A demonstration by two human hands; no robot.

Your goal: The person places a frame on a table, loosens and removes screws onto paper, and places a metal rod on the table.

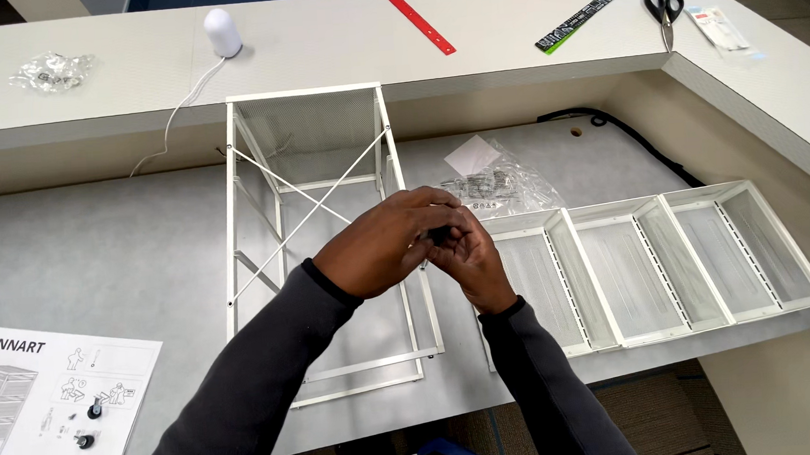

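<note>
Head view shows our left hand (383, 243) and right hand (472, 256) pressed together, fingers pinched around a small dark part (439, 236). Just beneath lies the white wire frame (308, 182); white drawers (670, 263) sit right of the grip, a bag of hardware (496, 186) just beyond, scissors (664, 10) farthest

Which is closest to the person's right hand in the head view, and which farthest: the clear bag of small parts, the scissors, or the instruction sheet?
From the right hand:
1. Clear bag of small parts, just beyond it.
2. Instruction sheet, far left, near edge.
3. Scissors, upper shelf, far right.
</note>
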